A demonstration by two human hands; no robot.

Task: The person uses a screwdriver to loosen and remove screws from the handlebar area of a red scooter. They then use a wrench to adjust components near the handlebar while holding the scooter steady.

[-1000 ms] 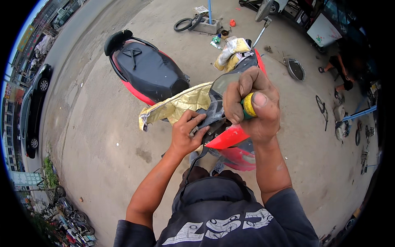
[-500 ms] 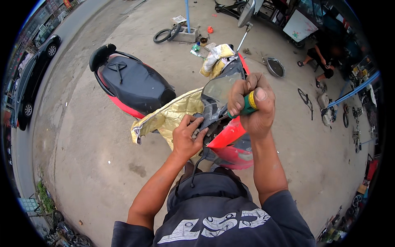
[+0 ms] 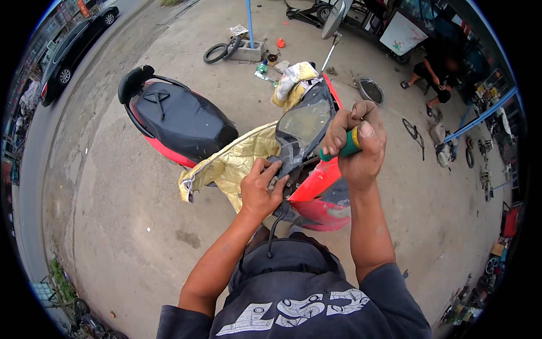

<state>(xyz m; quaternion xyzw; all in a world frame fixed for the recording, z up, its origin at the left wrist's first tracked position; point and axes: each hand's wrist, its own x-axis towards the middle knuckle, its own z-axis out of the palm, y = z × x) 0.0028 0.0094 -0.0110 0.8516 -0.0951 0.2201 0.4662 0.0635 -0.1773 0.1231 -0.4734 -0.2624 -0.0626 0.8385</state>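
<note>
In front of me stands a red and black scooter with its front panels loosened. My left hand (image 3: 261,189) is closed at the edge of the dark plastic dashboard panel (image 3: 292,155), thumb and fingers pressed against it. My right hand (image 3: 358,148), raised over the red front panel (image 3: 317,179), grips a screwdriver by its green handle (image 3: 350,144) with a yellow band. The screwdriver's shaft cannot be made out. A clear dashboard cover (image 3: 305,121) lies just beyond my left fingers. A yellow quilted cover (image 3: 226,169) drapes over the scooter's front, left of that hand.
The black scooter seat (image 3: 183,116) extends to the left. A mirror (image 3: 335,21) sticks up at the far side. Tyres (image 3: 216,52), a concrete block (image 3: 247,52) and a basin (image 3: 371,90) are on the ground. Someone (image 3: 435,76) sits at the far right.
My right hand and the screwdriver have shifted slightly right. The left hand keeps its place on the panel. The whole view has turned a little, and the black car appears higher up.
</note>
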